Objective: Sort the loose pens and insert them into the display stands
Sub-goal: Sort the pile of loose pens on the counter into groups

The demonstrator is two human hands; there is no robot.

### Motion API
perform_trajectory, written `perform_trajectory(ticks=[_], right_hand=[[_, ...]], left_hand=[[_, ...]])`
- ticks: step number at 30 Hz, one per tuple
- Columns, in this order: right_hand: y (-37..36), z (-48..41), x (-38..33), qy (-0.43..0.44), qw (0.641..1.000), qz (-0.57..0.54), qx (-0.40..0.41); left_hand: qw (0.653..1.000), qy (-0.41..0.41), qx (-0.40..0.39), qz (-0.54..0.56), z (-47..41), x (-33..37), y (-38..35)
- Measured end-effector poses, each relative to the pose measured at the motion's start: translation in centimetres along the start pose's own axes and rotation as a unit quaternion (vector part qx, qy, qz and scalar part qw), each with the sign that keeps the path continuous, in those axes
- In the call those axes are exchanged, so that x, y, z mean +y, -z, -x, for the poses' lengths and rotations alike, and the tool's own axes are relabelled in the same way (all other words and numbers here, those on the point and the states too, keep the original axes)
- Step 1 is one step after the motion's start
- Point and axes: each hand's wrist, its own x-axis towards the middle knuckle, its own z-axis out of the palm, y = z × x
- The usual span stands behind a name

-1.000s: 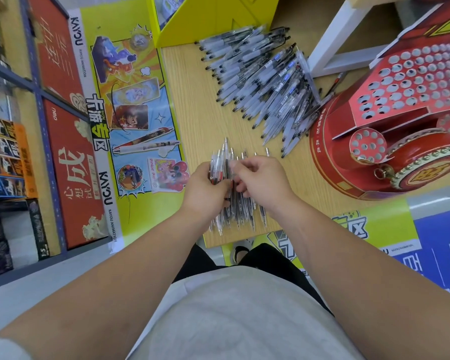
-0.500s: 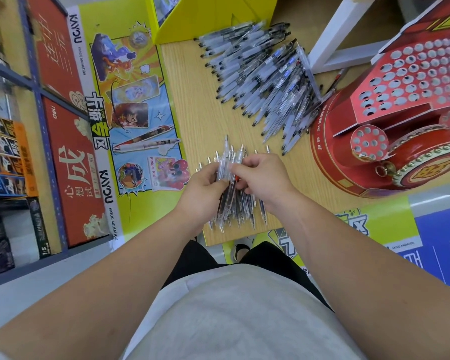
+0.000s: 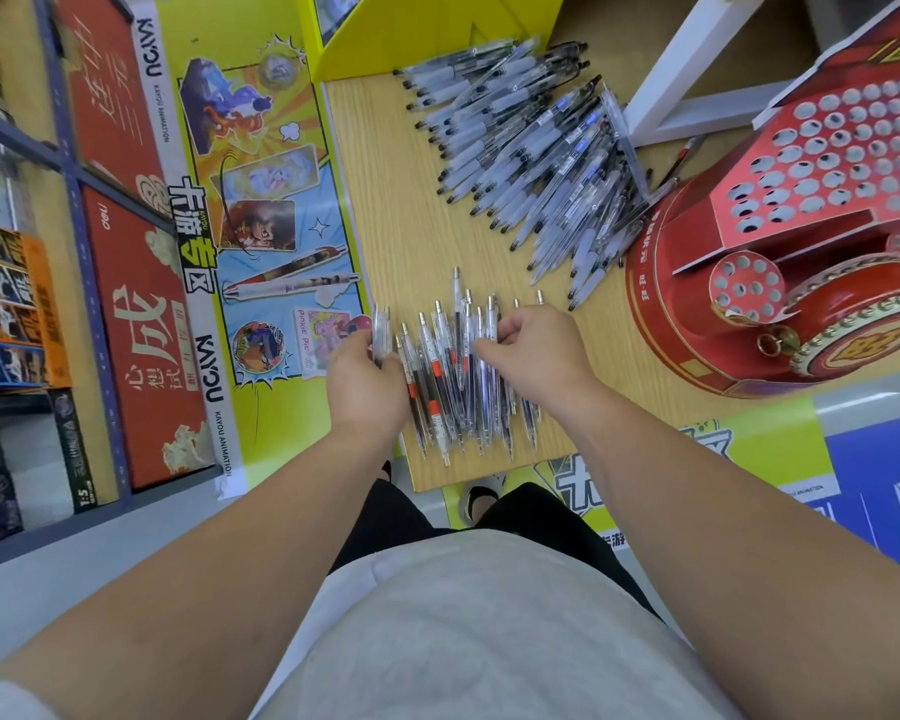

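Note:
A row of clear slim pens (image 3: 455, 376) lies side by side near the front edge of a wooden table (image 3: 385, 210). My left hand (image 3: 367, 387) holds a few clear pens (image 3: 381, 332) upright at the row's left end. My right hand (image 3: 533, 350) rests on the row's right part, its fingertips pinching at pens there. A big heap of white-grip pens (image 3: 536, 163) lies further back. The red display stand (image 3: 811, 226), with many round holes, stands at the right.
A yellow poster board (image 3: 261, 210) lies along the table's left side. A yellow box (image 3: 422, 28) sits at the table's far end. A white frame (image 3: 681, 80) stands behind the heap. Shelves with boxes (image 3: 11, 304) are on the left.
My hands have moved apart. The left hand has carried a few pens out to the left of the row, while the right hand stays over the row's right part.

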Motion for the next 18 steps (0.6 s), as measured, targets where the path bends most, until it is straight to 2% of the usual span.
perform_trajectory(ticks=[5, 13, 18], right_hand=[[0.2, 0.0, 0.6, 0.017, 1.000, 0.005, 0.005], [1.0, 0.8, 4.3, 0.030, 0.994, 0.046, 0.096], [0.9, 1.0, 4.9, 0.033, 0.996, 0.023, 0.084]], left_hand=[[1.000, -0.021, -0.013, -0.018, 0.0, 0.0, -0.8], [0.999, -0.027, -0.011, -0.029, 0.6, -0.3, -0.3], [0.999, -0.032, -0.016, -0.032, 0.8, -1.1, -0.3]])
